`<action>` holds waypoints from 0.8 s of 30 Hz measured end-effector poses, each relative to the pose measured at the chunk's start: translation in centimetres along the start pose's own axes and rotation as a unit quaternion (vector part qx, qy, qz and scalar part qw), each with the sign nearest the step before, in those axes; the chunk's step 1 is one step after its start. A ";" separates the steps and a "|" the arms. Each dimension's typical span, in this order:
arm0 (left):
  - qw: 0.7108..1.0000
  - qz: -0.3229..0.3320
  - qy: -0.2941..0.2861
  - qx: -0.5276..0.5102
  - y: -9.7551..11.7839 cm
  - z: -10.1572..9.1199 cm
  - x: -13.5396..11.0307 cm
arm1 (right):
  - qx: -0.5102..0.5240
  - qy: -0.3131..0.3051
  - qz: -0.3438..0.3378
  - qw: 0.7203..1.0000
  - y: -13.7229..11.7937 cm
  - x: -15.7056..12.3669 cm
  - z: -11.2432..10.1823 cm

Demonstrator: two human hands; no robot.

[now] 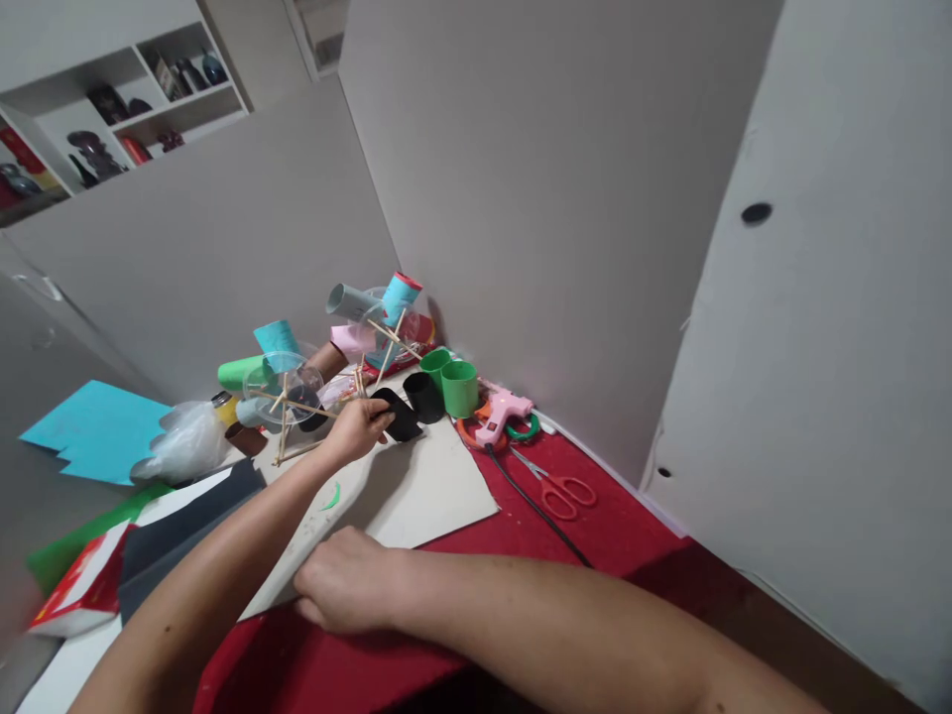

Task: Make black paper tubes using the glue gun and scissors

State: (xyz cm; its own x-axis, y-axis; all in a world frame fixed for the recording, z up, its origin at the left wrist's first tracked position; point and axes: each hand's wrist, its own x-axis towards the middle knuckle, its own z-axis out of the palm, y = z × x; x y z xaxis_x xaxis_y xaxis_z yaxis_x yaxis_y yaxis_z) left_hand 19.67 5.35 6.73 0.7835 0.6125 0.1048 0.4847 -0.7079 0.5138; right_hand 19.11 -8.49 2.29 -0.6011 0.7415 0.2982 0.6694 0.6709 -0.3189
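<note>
My left hand (360,428) is closed on a black paper piece (400,416), held over a pale board (438,486). Its shape is partly covered by my fingers. Beside it stands a black paper cup (423,399), next to two green paper cups (459,389). My right hand (346,578) is curled at the near edge of the board; its fingers face away, so whatever they may hold is hidden. Behind my left hand stand two stick frames with clear plastic discs (283,382) and coloured paper cups around them. A small green scrap (331,496) lies on the board.
On the red table cover (610,535) lie a pink glue gun (500,412) with a black cord, and orange-handled scissors (557,486). Blue paper (96,436), dark paper sheets (178,535) and a clear plastic bag (189,441) are at left. Grey panels (550,198) rise behind.
</note>
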 end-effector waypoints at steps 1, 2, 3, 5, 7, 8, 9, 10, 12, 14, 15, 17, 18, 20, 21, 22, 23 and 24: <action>1.000 0.001 -0.004 0.008 0.0 0.2 0.2 | -0.001 -0.001 -0.003 1.000 0.0 -0.1 0.0; 1.000 0.001 -0.009 0.017 0.0 0.3 0.4 | -0.002 -0.003 -0.006 1.000 -0.1 -0.1 -0.1; 1.000 0.002 -0.014 0.026 0.1 0.4 0.5 | -0.002 -0.005 -0.008 1.000 -0.1 -0.2 -0.1; 0.999 0.004 -0.023 0.044 0.3 0.4 0.7 | -0.001 -0.009 -0.009 1.000 -0.1 -0.2 -0.1; 0.998 0.004 -0.031 0.061 0.7 0.4 0.9 | -0.001 -0.013 -0.007 1.000 0.0 -0.2 -0.2; 0.997 0.005 -0.034 0.069 0.9 0.3 1.0 | -0.001 -0.016 -0.006 1.000 0.0 -0.2 -0.2; 0.996 0.005 -0.035 0.076 1.2 0.3 1.1 | -0.001 -0.019 -0.006 1.000 0.0 -0.2 -0.3; 0.996 0.006 -0.036 0.083 1.5 0.3 1.1 | 0.000 -0.022 -0.005 1.000 0.0 -0.2 -0.3; 0.995 0.007 -0.032 0.095 2.2 0.2 1.2 | -0.002 -0.031 -0.005 1.000 0.0 -0.2 -0.5; 0.994 0.007 -0.026 0.102 2.7 0.3 1.3 | -0.003 -0.039 -0.007 0.999 0.0 -0.2 -0.7; 0.994 0.006 -0.024 0.103 2.9 0.3 1.3 | -0.004 -0.041 -0.009 0.999 0.0 -0.2 -0.8; 0.995 0.005 -0.020 0.100 3.1 0.3 1.3 | -0.005 -0.042 -0.011 0.999 0.0 -0.1 -0.8; 0.995 0.004 -0.019 0.096 3.1 0.3 1.3 | -0.005 -0.041 -0.012 0.999 0.0 -0.1 -0.8; 0.997 0.002 -0.014 0.082 3.0 0.3 1.4 | -0.003 -0.040 -0.012 0.999 0.0 -0.2 -0.8; 0.997 0.000 -0.011 0.072 3.0 0.3 1.5 | -0.001 -0.039 -0.013 0.999 0.0 -0.2 -0.8; 0.998 -0.002 -0.007 0.060 2.9 0.3 1.5 | 0.001 -0.037 -0.014 0.999 0.0 -0.2 -0.8; 0.999 -0.005 -0.002 0.045 2.8 0.4 1.6 | 0.003 -0.035 -0.014 0.999 0.0 -0.2 -0.8; 1.000 -0.008 0.004 0.027 2.7 0.4 1.6 | 0.006 -0.031 -0.014 0.999 0.1 -0.2 -0.7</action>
State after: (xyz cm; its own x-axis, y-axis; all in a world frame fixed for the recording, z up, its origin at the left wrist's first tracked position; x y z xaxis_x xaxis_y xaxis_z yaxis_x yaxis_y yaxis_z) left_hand 22.37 4.25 7.97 0.7728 0.6262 0.1031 0.5177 -0.7160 0.4683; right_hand 19.61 -8.62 2.85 -0.6453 0.7216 0.2509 0.6470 0.6908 -0.3227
